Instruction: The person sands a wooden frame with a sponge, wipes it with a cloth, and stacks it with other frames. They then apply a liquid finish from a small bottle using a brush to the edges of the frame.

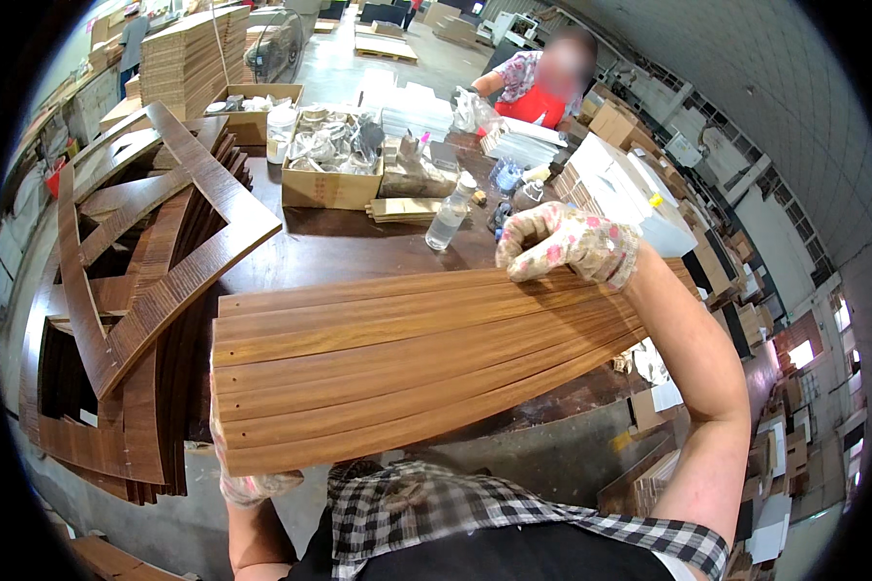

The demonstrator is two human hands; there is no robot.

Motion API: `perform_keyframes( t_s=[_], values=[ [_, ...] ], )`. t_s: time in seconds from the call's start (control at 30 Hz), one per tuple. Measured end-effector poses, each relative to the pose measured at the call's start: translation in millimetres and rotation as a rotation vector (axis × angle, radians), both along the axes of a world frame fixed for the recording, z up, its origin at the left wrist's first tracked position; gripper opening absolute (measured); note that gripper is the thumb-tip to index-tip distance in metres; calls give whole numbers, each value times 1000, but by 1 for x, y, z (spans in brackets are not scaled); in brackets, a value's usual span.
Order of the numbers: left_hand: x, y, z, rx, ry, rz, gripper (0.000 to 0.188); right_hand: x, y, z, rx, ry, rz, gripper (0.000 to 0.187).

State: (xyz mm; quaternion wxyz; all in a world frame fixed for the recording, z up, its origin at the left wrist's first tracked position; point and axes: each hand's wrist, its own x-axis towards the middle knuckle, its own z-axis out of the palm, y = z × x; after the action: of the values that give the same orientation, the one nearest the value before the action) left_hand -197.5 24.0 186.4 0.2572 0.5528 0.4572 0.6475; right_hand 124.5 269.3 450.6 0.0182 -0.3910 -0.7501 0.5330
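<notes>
A row of long brown wood-grain slats (397,358) lies side by side in front of me, with small holes at the left end. My left hand (257,487), in a patterned glove, grips the slats from below and around their left end; most of its fingers are hidden behind them. At the slats' far edge, right of the middle, is my right hand (567,242) in a floral glove. Its fingers are curled in, and what they hold, if anything, does not show. A clear bottle (450,215) of liquid stands on the table beyond the slats.
Dark wooden frames (179,184) are stacked at the left. A carton (329,189) of plastic-wrapped parts stands on the dark table (358,252). Across it, a person in a red apron (535,107) works near white panels (630,179). Cardboard stacks (192,58) stand behind.
</notes>
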Motion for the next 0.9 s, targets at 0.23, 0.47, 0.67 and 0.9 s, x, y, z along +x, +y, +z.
perform_keyframes(
  t_s=[0.23, 0.47, 0.67, 0.9],
  values=[
    [0, -4, 11, -2, 26, 33, 85, -6, 3, -2, -3, 7, 2, 15],
    [3, -4, 17, 5, 40, 55, 90, -6, 9, -8, -6, 6, 35, 14],
    [4, -6, 24, 13, 57, 68, 95, -13, 4, -4, -58, 33, 35, 14],
    [5, -1, 28, 41, 58, 54, 100, 5, 13, -14, -44, 114, 51, 14]
  ],
)
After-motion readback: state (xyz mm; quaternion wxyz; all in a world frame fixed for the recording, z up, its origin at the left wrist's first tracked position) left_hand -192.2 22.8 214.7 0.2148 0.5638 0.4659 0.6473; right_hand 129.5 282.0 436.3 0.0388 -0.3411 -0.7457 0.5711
